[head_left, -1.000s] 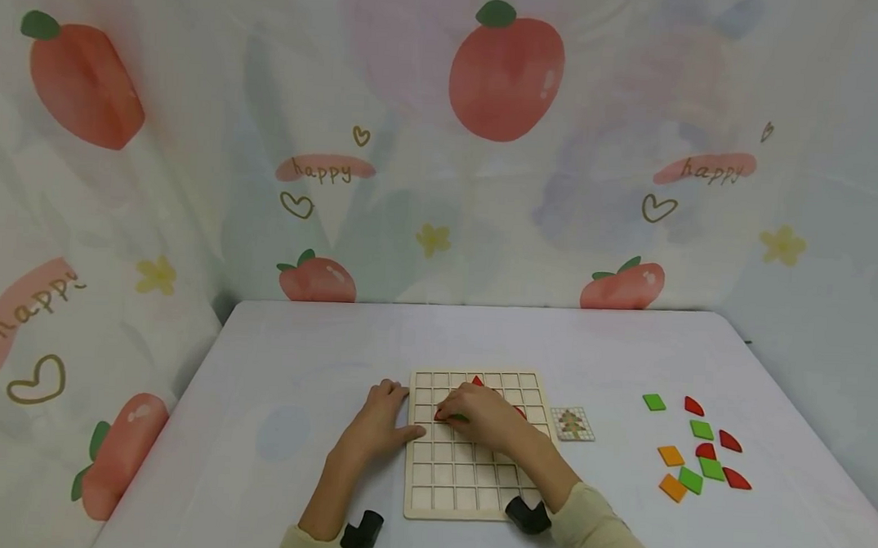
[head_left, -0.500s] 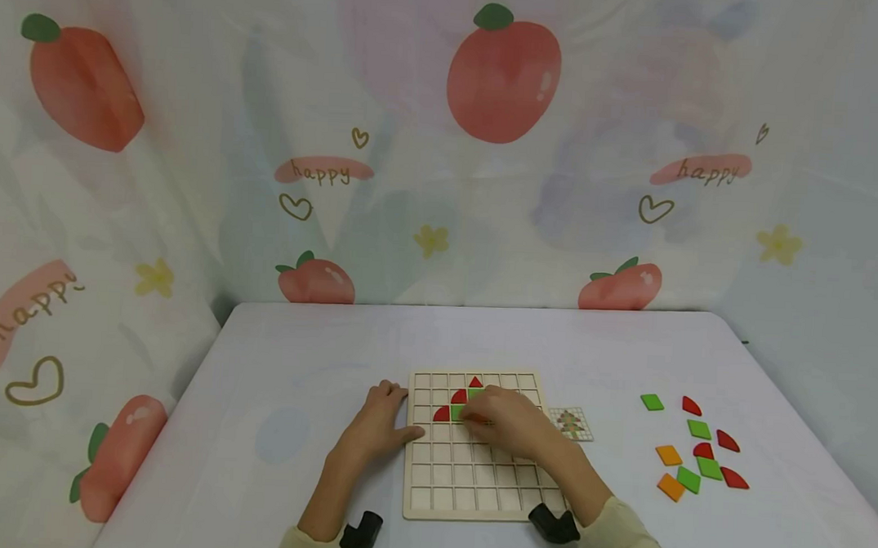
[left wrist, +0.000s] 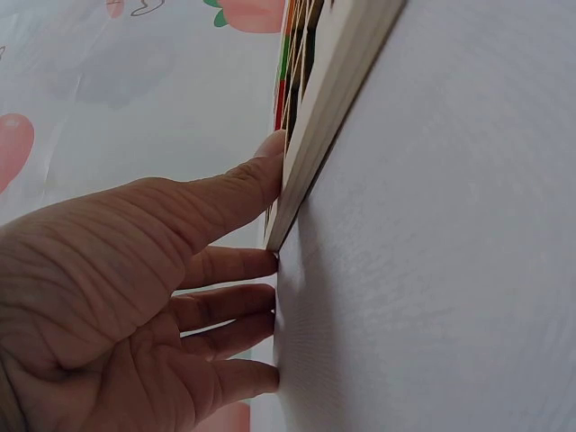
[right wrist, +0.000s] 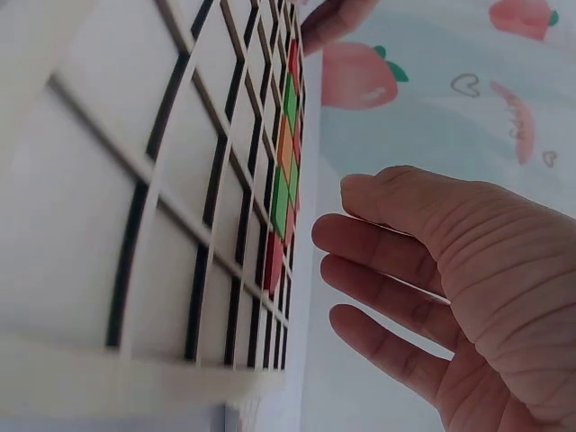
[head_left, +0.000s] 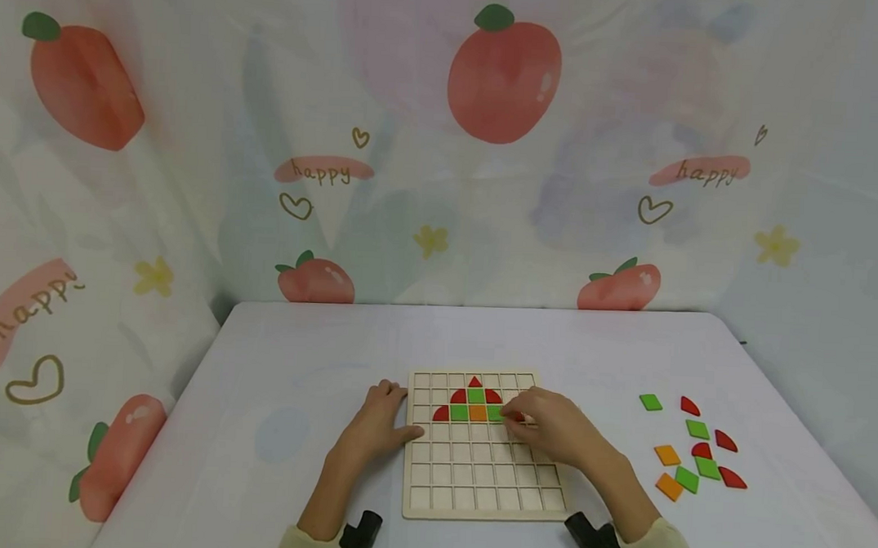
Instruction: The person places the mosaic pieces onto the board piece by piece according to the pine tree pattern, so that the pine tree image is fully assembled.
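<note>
A wooden grid board [head_left: 467, 475] lies on the table. Set into it is a stepped shape of tiles: a red triangle [head_left: 474, 382] on top, red quarter-round pieces [head_left: 442, 413], green squares [head_left: 475, 396] and an orange square [head_left: 479, 413]. My left hand [head_left: 379, 423] rests at the board's left edge, its thumb [left wrist: 238, 189] on the rim and the other fingers spread. My right hand [head_left: 557, 426] is over the board's right side, beside the tile row; in the right wrist view its fingers [right wrist: 378, 247] are loosely bent, holding nothing. A red piece [right wrist: 273, 261] ends the row near them.
To the right on the white table lie loose tiles: green squares [head_left: 650, 402], orange squares [head_left: 667, 455] and red quarter-rounds [head_left: 726, 441]. Some overlap each other. A patterned cloth [head_left: 386, 141] stands behind the table.
My right hand has moved rightward along the tile row, uncovering the red, green and orange pieces on the board. It now covers the small picture card. My left hand stays put.
</note>
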`<state>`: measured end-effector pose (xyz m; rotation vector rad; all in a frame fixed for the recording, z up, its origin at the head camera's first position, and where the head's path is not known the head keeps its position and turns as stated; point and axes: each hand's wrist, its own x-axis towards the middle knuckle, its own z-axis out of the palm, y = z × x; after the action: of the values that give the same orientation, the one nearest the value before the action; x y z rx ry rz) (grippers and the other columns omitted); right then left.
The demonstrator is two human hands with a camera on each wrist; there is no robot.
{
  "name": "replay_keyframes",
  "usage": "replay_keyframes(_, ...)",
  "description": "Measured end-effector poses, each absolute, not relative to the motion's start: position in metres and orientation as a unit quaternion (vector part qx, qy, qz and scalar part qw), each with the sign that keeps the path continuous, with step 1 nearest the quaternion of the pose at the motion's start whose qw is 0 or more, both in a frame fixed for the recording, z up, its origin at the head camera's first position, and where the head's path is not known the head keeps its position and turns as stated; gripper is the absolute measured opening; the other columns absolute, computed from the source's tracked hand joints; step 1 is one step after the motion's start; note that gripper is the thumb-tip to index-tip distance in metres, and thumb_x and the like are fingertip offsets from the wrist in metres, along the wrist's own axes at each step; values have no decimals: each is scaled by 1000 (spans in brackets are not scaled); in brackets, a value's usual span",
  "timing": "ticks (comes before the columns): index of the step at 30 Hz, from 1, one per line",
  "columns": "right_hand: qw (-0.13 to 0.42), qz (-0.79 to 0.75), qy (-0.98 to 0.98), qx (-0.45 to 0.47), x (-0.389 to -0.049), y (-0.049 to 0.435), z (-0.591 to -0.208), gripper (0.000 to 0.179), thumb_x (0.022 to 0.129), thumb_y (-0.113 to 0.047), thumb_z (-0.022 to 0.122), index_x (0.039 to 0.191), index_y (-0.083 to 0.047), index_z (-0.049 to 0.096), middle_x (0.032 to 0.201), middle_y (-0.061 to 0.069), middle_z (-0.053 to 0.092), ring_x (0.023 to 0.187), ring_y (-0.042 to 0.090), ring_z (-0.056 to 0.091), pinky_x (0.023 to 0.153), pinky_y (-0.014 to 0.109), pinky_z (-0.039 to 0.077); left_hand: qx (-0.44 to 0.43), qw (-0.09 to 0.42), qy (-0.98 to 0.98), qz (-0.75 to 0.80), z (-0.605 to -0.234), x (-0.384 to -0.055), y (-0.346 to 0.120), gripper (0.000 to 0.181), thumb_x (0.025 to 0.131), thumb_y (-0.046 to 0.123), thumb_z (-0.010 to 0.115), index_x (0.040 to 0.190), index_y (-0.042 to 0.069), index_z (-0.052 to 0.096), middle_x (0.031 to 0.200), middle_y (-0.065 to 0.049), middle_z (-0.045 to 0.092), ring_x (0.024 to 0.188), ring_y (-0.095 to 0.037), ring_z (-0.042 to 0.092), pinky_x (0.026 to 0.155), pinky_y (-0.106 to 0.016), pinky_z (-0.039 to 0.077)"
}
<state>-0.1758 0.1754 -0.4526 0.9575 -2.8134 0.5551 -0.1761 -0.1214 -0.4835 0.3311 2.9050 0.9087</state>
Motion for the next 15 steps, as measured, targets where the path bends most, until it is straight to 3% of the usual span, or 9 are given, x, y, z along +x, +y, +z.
replay_keyframes(15, 40, 217, -950, 221, -176, 229, -445, 15, 92, -12, 76, 106, -8, 78, 98, -4, 75, 99, 24, 69, 84, 47, 58, 101, 41, 951, 291, -484, -176, -119, 68, 85, 27, 86, 137, -6, 57, 133, -22, 54, 131, -39, 49, 106, -51, 48)
